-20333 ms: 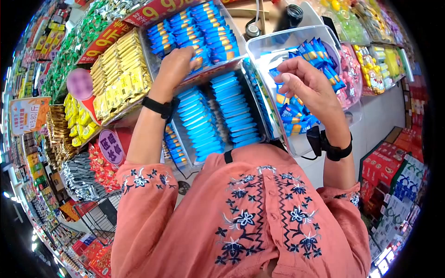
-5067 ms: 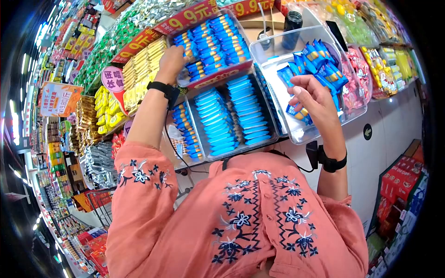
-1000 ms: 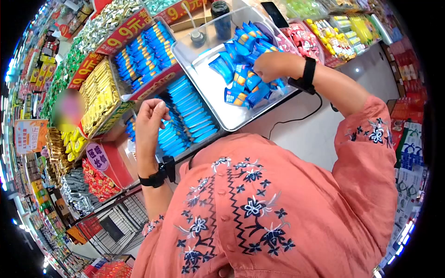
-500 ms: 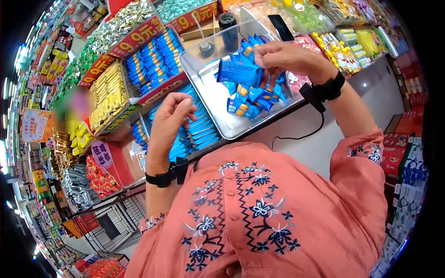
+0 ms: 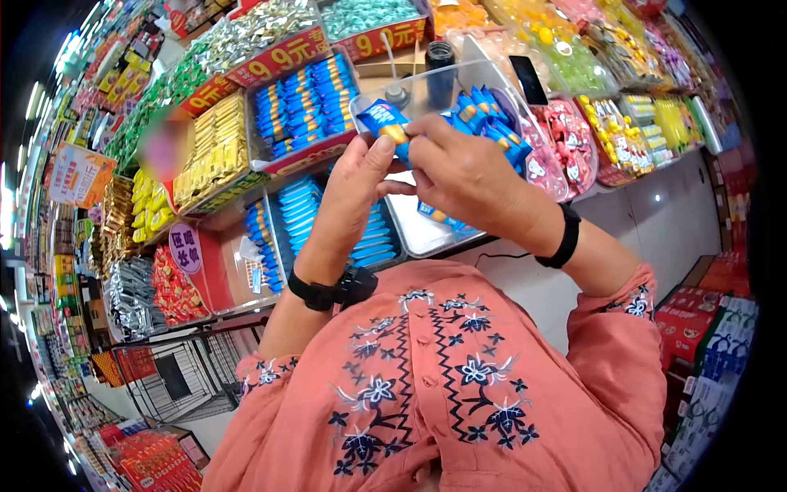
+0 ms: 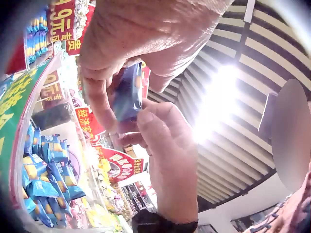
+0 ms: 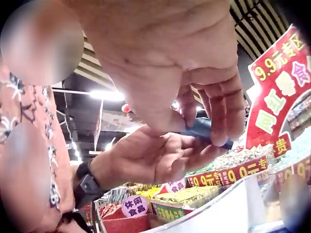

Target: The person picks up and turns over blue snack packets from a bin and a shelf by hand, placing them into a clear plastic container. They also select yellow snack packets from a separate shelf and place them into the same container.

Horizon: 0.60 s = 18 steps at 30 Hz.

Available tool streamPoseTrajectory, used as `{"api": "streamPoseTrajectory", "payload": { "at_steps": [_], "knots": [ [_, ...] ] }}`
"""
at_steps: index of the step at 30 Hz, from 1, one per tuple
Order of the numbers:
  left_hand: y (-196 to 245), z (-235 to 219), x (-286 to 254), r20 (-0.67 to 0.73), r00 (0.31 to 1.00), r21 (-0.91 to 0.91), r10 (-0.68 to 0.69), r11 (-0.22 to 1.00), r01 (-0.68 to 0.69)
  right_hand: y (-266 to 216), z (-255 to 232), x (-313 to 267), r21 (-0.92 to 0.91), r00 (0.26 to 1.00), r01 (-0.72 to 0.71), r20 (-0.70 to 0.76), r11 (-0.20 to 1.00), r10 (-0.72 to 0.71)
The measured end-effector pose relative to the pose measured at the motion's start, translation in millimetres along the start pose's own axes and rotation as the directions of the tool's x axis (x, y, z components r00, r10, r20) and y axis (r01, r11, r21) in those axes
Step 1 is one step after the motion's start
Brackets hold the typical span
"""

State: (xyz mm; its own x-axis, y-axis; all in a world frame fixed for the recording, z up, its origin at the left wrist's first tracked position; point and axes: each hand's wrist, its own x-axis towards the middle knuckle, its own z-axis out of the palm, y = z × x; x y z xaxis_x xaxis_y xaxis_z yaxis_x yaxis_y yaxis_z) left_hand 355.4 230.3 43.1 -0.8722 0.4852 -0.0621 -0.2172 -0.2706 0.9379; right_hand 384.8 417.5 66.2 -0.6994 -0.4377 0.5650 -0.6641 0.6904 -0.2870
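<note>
Both hands meet over the clear plastic tub (image 5: 422,236) and hold one blue snack packet (image 5: 384,120) with a biscuit picture. My left hand (image 5: 348,190) grips its near side, thumb on top. My right hand (image 5: 466,170) pinches its right end, fingers curled. In the left wrist view the packet (image 6: 129,92) stands between the two hands' fingertips. Only a blue sliver of the packet (image 7: 200,128) shows past the fingers in the right wrist view. More blue packets (image 5: 507,141) lie loose in the tub, partly hidden behind my right hand.
Left of the tub, a bin holds rows of similar packets (image 5: 303,105). Light-blue packets (image 5: 299,217) stand in a nearer bin, with yellow packets (image 5: 215,152) further left. A dark bottle (image 5: 440,70) and a phone (image 5: 527,80) are behind the tub. A shopping cart (image 5: 184,373) stands lower left.
My right hand has risen out of the tub with a blue packet and moved left. My left hand has come up and right to meet it and now grips the packet too.
</note>
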Motion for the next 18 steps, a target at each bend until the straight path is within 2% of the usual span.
{"api": "streamPoseTrajectory", "payload": {
  "at_steps": [2,5,7,10,13,17,18],
  "knots": [
    [-2,-6,-1,-0.022,1.000,-0.027,0.019,0.999,-0.019,-6,7,1,0.048,0.998,0.062,-0.030,0.997,-0.060],
    [-1,-15,-4,-0.070,0.997,-0.016,-0.007,1.000,0.006,-4,7,3,0.309,0.999,0.043,-0.026,0.950,-0.037],
    [-1,-21,-4,-0.088,0.996,0.004,-0.009,1.000,0.009,3,-1,8,0.423,0.995,-0.102,0.049,0.900,0.089],
    [-1,-30,-5,-0.115,0.993,0.055,-0.002,0.998,0.009,18,-2,14,0.529,0.949,-0.313,0.146,0.789,0.279],
    [1,-34,-7,-0.113,0.994,0.077,-0.007,0.997,0.016,27,4,17,0.668,0.876,-0.474,0.293,0.574,0.382],
    [0,-33,-7,-0.125,0.991,0.014,0.042,0.999,-0.040,32,14,21,0.597,0.777,-0.627,0.530,0.502,0.339],
    [-3,-34,-4,-0.128,0.989,0.012,0.071,0.997,-0.070,31,18,22,0.624,0.780,-0.624,0.532,0.471,0.329]
  ]
}}
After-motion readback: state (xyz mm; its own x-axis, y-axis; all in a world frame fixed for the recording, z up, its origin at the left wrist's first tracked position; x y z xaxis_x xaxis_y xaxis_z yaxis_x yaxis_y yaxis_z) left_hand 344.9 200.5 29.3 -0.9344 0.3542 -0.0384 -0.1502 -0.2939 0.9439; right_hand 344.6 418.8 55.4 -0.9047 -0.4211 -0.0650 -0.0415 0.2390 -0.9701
